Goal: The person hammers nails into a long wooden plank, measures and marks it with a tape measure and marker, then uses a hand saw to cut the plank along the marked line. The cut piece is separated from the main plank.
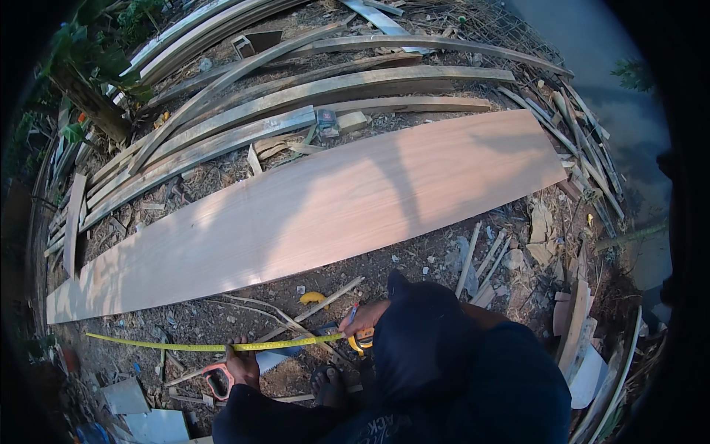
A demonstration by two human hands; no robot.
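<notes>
A yellow tape measure blade (174,346) stretches leftward above the dirt, its far end free. My left hand (242,366) is closed on the blade partway along, fingertips at the tape. My right hand (364,320) is closed at the yellow-and-black tape measure case (361,340), with a slim blue-and-red pen or pencil (353,311) between its fingers. A handsaw lies below the tape, its orange-red handle (217,380) beside my left hand and its blade (277,358) partly covered. Beyond the tape lies a long plywood sheet (325,207). Dark clothing hides part of my right arm.
Long timber boards (325,92) lie stacked behind the plywood. A yellow curved object (312,297) and thin sticks (329,300) rest between plywood and tape. Pale panel pieces (157,425) are at lower left. Scrap wood (573,333) and water (592,66) border the right. My foot (329,385) is near the saw.
</notes>
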